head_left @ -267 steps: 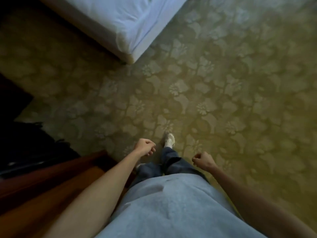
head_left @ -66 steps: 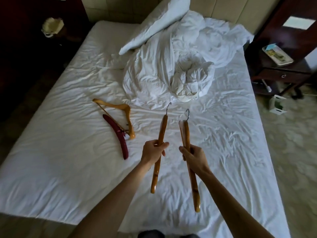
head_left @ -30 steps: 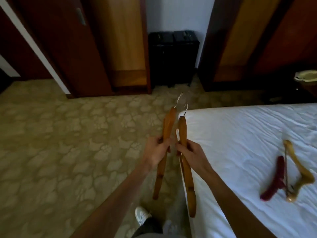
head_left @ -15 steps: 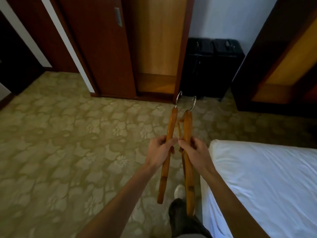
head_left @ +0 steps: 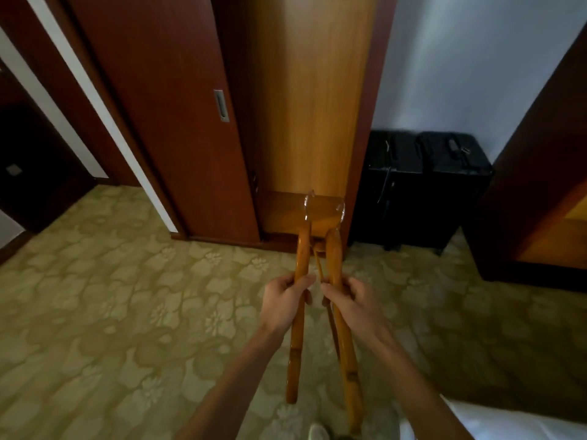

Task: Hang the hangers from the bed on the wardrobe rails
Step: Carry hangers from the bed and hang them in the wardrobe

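Observation:
My left hand [head_left: 283, 302] grips one light wooden hanger [head_left: 298, 328] near its middle, seen edge-on with its metal hook pointing away from me. My right hand [head_left: 349, 304] grips a second wooden hanger [head_left: 344, 344] the same way, close beside the first. Both hooks point toward the open wardrobe [head_left: 313, 106], whose light wood interior shows straight ahead past a dark red sliding door [head_left: 165, 115]. No rail shows in this view. A white corner of the bed [head_left: 521, 422] sits at the lower right.
Two black suitcases [head_left: 422, 185] stand against the white wall right of the wardrobe. Another dark wooden cabinet [head_left: 540, 192] fills the right edge. Patterned green-beige carpet [head_left: 111, 312] covers the floor. A dark doorway [head_left: 28, 160] lies at the far left.
I have turned away from the bed and moved closer to the open wardrobe, which now looms larger ahead. Both hands keep the same hold on the two hangers.

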### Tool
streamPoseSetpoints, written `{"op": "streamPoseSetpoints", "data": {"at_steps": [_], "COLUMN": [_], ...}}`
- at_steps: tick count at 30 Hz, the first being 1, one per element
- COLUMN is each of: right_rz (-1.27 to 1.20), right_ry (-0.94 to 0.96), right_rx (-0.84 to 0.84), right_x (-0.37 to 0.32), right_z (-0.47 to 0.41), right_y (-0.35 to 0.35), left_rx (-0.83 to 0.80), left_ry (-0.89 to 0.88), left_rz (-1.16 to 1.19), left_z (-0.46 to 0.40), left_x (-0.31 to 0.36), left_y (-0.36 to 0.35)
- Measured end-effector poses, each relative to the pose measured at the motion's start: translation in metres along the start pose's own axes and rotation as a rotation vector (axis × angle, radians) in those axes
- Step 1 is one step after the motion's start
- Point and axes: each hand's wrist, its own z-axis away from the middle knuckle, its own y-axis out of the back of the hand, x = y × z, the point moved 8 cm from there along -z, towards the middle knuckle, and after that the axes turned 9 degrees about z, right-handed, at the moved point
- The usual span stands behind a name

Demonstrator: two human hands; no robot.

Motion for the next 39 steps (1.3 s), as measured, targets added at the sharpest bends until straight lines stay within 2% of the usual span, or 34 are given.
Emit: {"op": "streamPoseSetpoints", "data": {"at_steps": [8, 14, 21, 27, 33, 39], "right_rz": [-0.002, 0.0, 0.007, -0.01, 0.036, 0.091], "right_ry": [-0.019, -0.01, -0.011, -0.039, -0.036, 0.09], "right_rx": [-0.024, 0.019, -0.022, -0.059, -0.082, -0.045], "right_x": [-0.03, -0.061, -0.117, -0.155, -0.186, -0.25], "right_z": [-0.154, -0.306, -0.468, -0.564, -0.66, -0.765], "right_y": [0.002, -0.014, -0.047, -0.055, -0.05, -0.03], "left_rx": [0.039, 0.048, 0.029, -0.005, -0.01, 0.023], "left_ry": [0.018, -0.004, -0.049, -0.018, 0.01, -0.063], "left_rz": [0.031, 0.057, 0.102, 0.093, 0.189, 0.158], "left_z": [-0.142, -0.282, -0.448, -0.558, -0.654, -0.75], "left_x": [0.033, 0.063, 0.119, 0.156, 0.181, 0.255], "left_y": [0.0, 0.019, 0.043, 0.047, 0.044, 0.04]}}
